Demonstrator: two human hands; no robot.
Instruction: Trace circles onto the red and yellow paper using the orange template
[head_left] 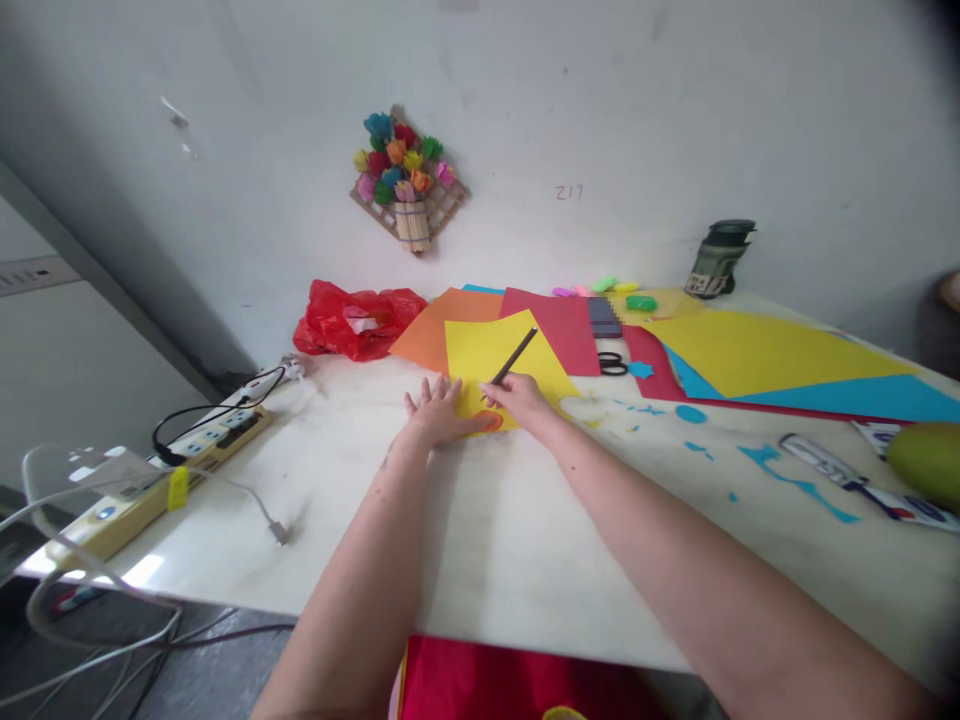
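A sheet of yellow paper (495,350) lies on the table in front of me. My left hand (437,414) rests flat at its lower left edge, fingers spread. The thumb reaches to a small orange round piece (490,421) on the sheet. My right hand (519,397) is closed round a dark pencil (516,355), which tilts up to the right, its lower end near the yellow paper. The exact tip is hard to make out. Under and behind the yellow sheet are orange paper (427,335) and red paper (551,335).
Black scissors (613,364) and blue scraps (691,414) lie to the right, with a glue tube (821,460) farther off. Larger yellow sheets (772,350) and a bottle (720,260) stand beyond. A red plastic bag (356,320) and a power strip (217,433) are at left.
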